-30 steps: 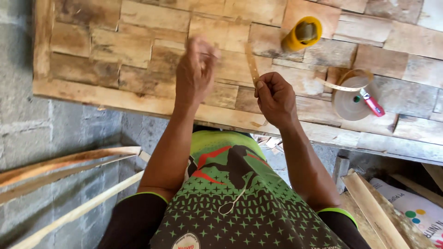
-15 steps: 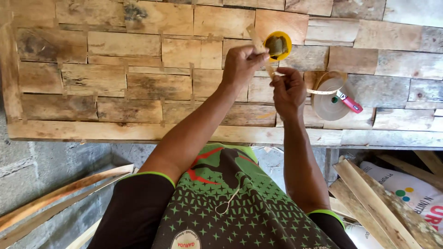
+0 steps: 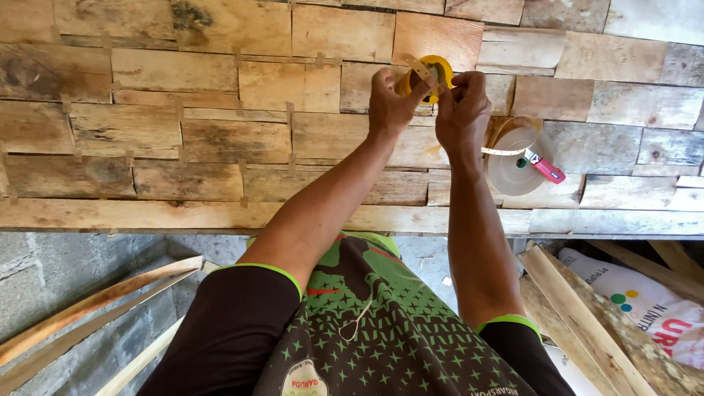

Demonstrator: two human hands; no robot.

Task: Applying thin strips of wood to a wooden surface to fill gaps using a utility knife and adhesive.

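Both hands, left hand (image 3: 392, 103) and right hand (image 3: 463, 110), pinch closed on the yellow tape roll (image 3: 433, 72), half hiding it, above the tape measure (image 3: 517, 154).

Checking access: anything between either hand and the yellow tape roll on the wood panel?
Nothing visible. Left hand and right hand both already touch the yellow tape roll, with a strip pulled off it; the measuring tape lies to the right, apart.

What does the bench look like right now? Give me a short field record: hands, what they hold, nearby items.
left hand: at the yellow tape roll, fingers pinching a tape strip
right hand: beside the same roll, fingers touching it
surface: patchwork wooden panel
nearby: round tape measure with red tab, right of the hands
below the panel: wood slats, printed sack
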